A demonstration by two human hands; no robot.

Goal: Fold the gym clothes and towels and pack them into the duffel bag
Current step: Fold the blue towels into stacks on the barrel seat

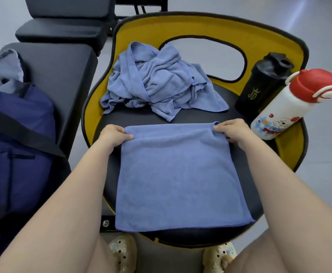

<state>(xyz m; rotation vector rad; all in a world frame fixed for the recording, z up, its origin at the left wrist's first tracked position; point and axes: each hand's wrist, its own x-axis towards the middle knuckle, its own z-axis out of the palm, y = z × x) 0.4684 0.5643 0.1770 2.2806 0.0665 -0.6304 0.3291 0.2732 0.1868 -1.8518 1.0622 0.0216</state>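
Observation:
A blue towel [179, 178] lies flat and folded on the black seat of a yellow-backed chair [291, 48] in front of me. My left hand [114, 133] pinches its far left corner and my right hand [231, 130] pinches its far right corner. Behind it sits a crumpled heap of blue towels [157, 81]. The navy duffel bag [17, 146] rests at the left on a black bench, its black strap running across it.
A black shaker bottle [263, 83] and a white bottle with a red lid [291, 107] lean at the chair's right side. Black padded benches [62, 62] stand to the left and behind. Grey cloth [1, 69] lies above the bag. My feet in pale clogs show below.

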